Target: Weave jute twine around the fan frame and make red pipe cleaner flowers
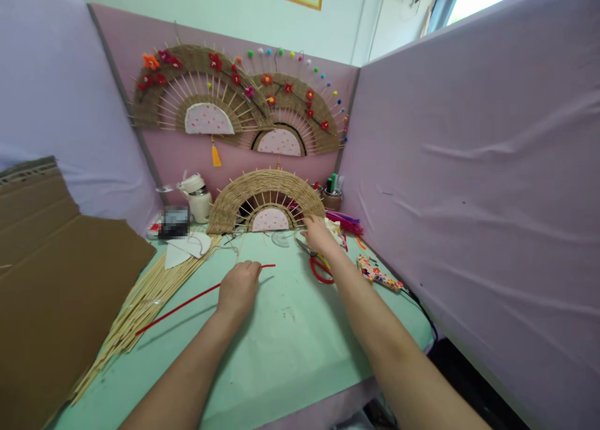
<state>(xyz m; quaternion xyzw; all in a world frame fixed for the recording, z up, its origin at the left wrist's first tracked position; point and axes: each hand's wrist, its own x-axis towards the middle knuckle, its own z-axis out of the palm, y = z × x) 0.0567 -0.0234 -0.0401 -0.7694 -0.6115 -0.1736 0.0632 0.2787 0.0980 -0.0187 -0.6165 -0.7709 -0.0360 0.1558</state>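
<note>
Red and fuzzy-looking, a thin strip (187,301) slants above the mint-green desk (281,349), its long end crossing the pale sticks (145,305) on the left and its short end poking out past the fingers. Gripping it near that short end probably keeps the tip steady while the rest trails out of the way. The woven fan (267,183) stands upright at the back of the desk, perhaps so its face stays in sight; the scissors (321,271) lie below it, just in front of the right hand, seemingly kept within reach.

The left hand (238,286) is closed in a narrow pinch around the strip. The right hand (317,233) stretches to the fan's lower right corner, fingers partly curled; whether it touches the fan or grips anything there I cannot tell, since its own back hides the fingertips.
</note>
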